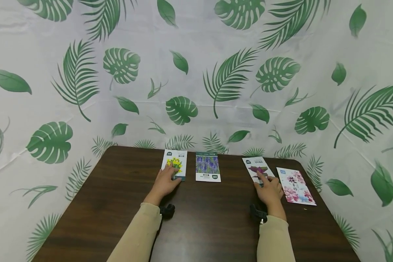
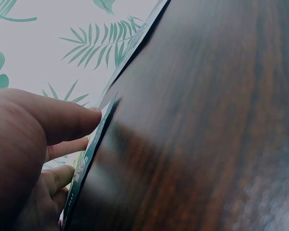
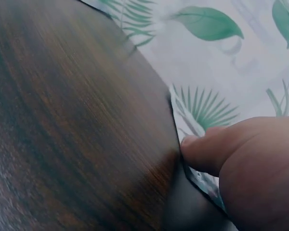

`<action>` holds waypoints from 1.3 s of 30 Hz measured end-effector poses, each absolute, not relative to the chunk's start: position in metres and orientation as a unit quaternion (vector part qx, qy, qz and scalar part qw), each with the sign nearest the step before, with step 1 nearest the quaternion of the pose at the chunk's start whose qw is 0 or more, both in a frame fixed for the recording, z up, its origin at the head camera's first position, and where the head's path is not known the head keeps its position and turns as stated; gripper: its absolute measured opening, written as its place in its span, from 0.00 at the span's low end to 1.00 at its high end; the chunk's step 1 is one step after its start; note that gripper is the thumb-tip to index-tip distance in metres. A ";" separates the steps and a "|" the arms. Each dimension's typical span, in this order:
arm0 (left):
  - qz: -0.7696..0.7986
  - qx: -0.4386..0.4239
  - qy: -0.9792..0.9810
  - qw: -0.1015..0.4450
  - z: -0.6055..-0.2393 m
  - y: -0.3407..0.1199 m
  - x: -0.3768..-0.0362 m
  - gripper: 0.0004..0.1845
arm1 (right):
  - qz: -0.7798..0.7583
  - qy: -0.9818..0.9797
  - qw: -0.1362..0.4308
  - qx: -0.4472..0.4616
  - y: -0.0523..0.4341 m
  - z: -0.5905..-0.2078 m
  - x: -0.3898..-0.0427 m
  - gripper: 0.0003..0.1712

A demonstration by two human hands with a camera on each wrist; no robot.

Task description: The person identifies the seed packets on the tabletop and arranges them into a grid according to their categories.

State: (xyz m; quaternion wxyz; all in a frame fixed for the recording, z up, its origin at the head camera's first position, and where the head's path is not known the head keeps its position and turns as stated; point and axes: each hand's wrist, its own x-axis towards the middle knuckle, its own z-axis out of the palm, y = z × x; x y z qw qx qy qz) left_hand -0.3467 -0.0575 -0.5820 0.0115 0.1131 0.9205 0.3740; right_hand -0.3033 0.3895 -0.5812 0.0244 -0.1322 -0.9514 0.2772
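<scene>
On the far part of the table, my left hand (image 1: 165, 182) rests over a seed packet with yellow flowers (image 1: 180, 156), fingers spread on its printed face. In the left wrist view the left thumb (image 2: 72, 118) lies at the packet's edge. My right hand (image 1: 269, 189) lies on a white packet with a dark purple flower (image 1: 253, 162), index finger reaching over the picture. The right thumb (image 3: 204, 151) touches that packet's edge in the right wrist view, its other fingers hidden. Both hands partly cover their packets.
Between the hands lies a packet with purple-blue flower spikes (image 1: 207, 165). A pink-blossom packet (image 1: 296, 185) lies just right of my right hand. Behind the dark wooden table (image 1: 209, 218) hangs a white leaf-print cloth (image 1: 190, 36). Each wrist wears a black strap device.
</scene>
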 end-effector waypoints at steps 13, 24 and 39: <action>0.379 0.124 0.917 0.006 -0.579 -0.061 -0.344 0.25 | 0.275 -0.954 0.067 -0.094 0.377 -0.576 -0.310 0.27; 0.377 0.125 0.918 0.015 -0.581 -0.062 -0.346 0.26 | 0.277 -0.959 0.033 -0.051 0.362 -0.577 -0.313 0.34; 0.389 0.133 0.912 0.012 -0.581 -0.061 -0.344 0.25 | 0.328 -0.944 0.018 -0.010 0.348 -0.585 -0.311 0.30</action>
